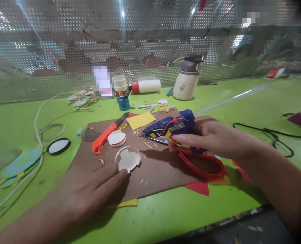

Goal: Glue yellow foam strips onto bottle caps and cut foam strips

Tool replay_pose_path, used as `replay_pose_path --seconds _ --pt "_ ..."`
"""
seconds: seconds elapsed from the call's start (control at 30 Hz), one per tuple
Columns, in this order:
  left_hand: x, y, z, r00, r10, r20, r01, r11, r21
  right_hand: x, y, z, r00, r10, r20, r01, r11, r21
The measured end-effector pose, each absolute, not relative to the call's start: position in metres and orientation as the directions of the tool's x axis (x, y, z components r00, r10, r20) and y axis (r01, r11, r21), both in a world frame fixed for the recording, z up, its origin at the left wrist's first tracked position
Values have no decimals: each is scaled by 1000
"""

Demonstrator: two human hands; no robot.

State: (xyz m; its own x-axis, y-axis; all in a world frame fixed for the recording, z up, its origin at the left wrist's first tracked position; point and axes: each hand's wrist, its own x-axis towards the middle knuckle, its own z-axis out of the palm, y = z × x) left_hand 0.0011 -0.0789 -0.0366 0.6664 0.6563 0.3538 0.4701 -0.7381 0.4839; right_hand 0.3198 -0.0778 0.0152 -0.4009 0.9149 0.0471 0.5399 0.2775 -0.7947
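Note:
My right hand (206, 135) grips a blue glue gun (170, 126), its nozzle pointing left over a brown card sheet (163, 169). My left hand (91, 189) lies flat on that sheet, fingertips pressing a white round disc (128, 159). Another white disc with a red rim (117, 138) lies just behind it. Orange scissors (203, 164) rest under my right hand. An orange-handled cutter (106, 135) sits to the left of the discs, and a yellow paper square (141, 120) lies at the sheet's back edge.
A cream flask (186, 83), stacked cups (146, 86), a blue pot (123, 102) and paper scraps stand near a perforated metal screen. White cable (38, 135) loops left; black cable (267, 132) runs right. A black-rimmed disc (59, 146) lies on the green table (165, 210).

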Motion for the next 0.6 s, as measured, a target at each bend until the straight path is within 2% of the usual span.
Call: replay_pose_path --seconds 0.07,0.1,0.17,0.27,0.47,0.6 --pt "4 -82 -34 839 411 357 432 -902 25 321 -78 14 -446 893 60 524 314 -792" --pt "6 -83 -33 887 312 339 379 -913 -152 321 -78 13 -468 881 70 507 333 -795" --pt "12 -85 -31 912 227 341 331 -899 -286 323 -79 11 -494 865 85 467 347 -814" --pt "18 -88 -31 891 219 398 346 -895 -282 324 -81 8 -502 863 55 442 311 -841" --pt "17 -92 -44 879 276 390 391 -884 -257 321 -87 11 -388 921 -24 531 202 -823" --pt "15 -94 -57 842 303 446 438 -867 -238 321 -90 11 -369 926 -76 550 151 -822"
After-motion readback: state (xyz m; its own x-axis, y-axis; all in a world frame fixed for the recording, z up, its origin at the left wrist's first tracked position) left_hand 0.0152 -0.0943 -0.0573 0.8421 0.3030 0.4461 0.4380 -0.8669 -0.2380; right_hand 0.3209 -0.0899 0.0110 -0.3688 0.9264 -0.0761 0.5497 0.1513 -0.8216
